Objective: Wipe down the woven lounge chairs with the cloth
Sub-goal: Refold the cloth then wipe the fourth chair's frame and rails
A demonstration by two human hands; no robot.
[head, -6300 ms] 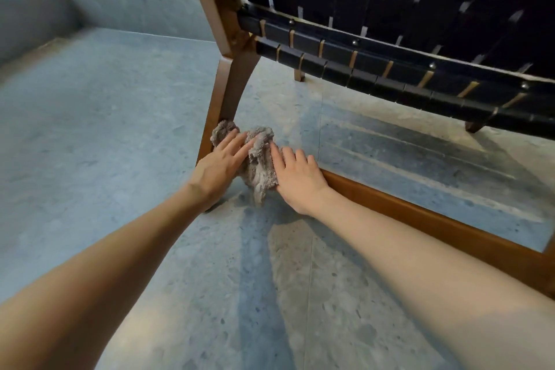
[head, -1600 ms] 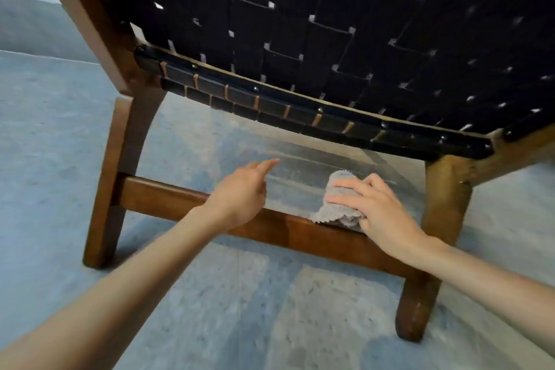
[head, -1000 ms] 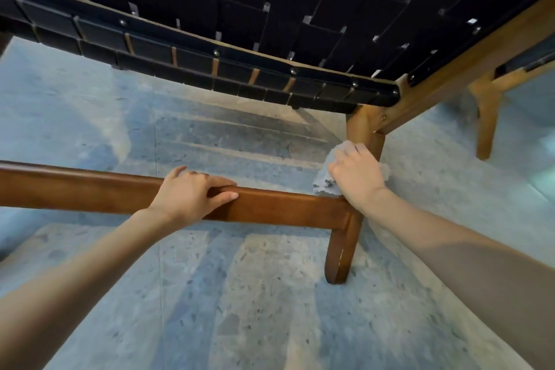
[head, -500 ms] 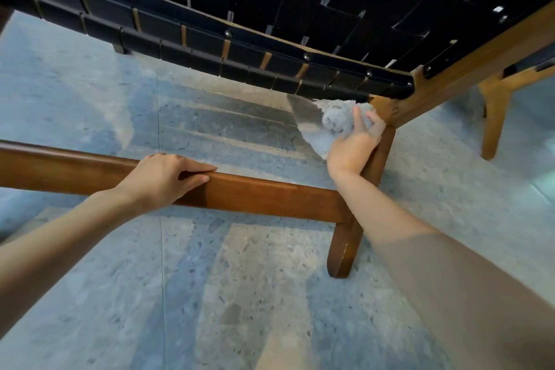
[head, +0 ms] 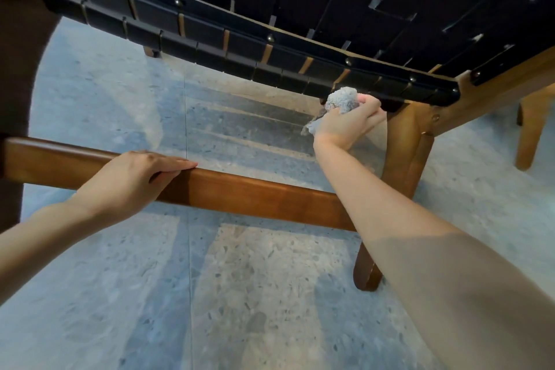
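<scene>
A lounge chair with black woven straps (head: 315, 3) and a brown wooden frame fills the top of the view, seen from low down. My right hand (head: 348, 123) grips a bunched grey cloth (head: 342, 100) and holds it up against the underside of the strapped seat rail (head: 240, 48), just left of the wooden leg (head: 402, 159). My left hand (head: 135, 174) rests on the low wooden crossbar (head: 255, 195), fingers laid over its top edge.
Grey speckled stone floor (head: 240, 294) lies under and around the chair. The wooden leg of a second piece of furniture (head: 530, 132) stands at the right edge. A dark chair leg (head: 18, 69) runs down the left edge.
My right hand has slid the cloth leftward along the underside of the strapped rail, away from the leg joint. My left hand stays on the crossbar.
</scene>
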